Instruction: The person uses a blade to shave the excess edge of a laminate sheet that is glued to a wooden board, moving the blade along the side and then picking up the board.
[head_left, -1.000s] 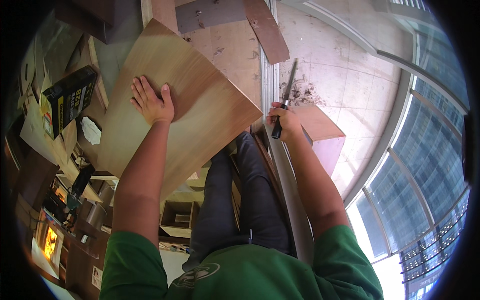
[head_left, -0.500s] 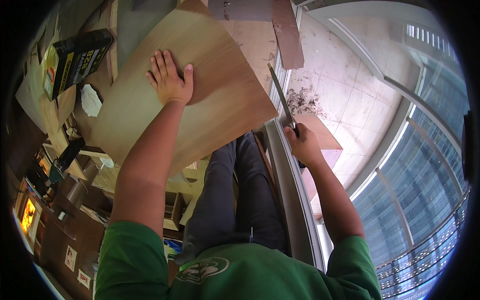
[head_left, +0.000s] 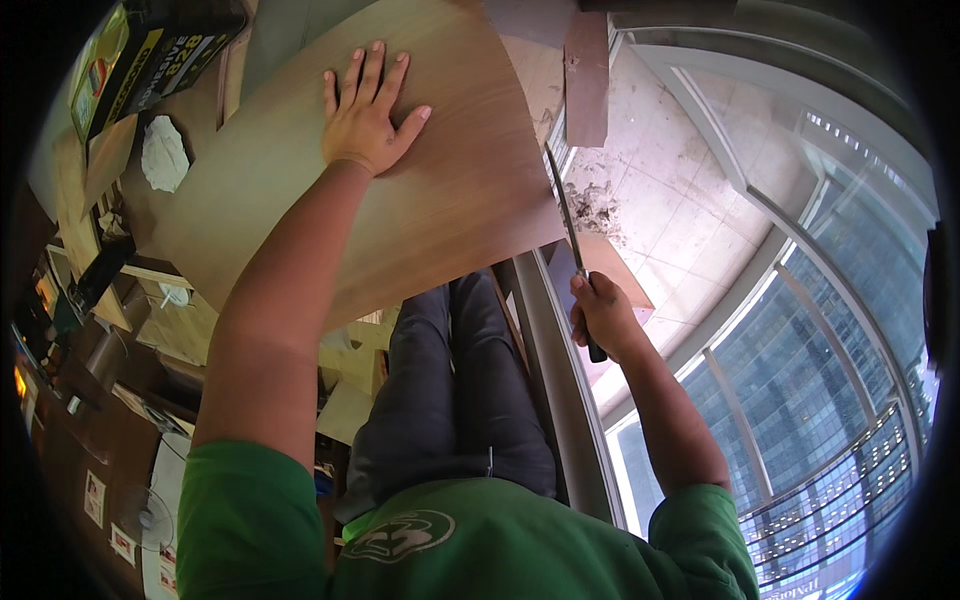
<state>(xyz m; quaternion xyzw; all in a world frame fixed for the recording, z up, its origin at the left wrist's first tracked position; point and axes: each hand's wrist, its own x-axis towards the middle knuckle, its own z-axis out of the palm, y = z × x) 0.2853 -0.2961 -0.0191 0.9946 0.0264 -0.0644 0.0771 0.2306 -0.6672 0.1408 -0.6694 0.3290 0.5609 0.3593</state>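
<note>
My left hand (head_left: 368, 135) lies flat on a large brown wooden board (head_left: 455, 190), fingers spread, pressing on its far part. The board stretches above my legs, and its right corner points toward the window side. A hand saw (head_left: 567, 220) with a long narrow blade and a black handle is in my right hand (head_left: 608, 318), fingers wrapped round the grip. Its blade points away from me, alongside the board's right edge; I cannot tell whether they touch. The saw's teeth are too small to make out.
A black and yellow tin (head_left: 165, 62) and a crumpled white lump (head_left: 164, 154) lie left of the board. On the right run a metal window track (head_left: 565, 370) and glass panes (head_left: 830, 330). A brown strip of board (head_left: 586, 85) lies at the far side, near dirt on pale tiles.
My left hand's fingers have spread wider, and it sits slightly farther up the board. The saw has swung more upright, closer to the board's right edge. The whole view has shifted.
</note>
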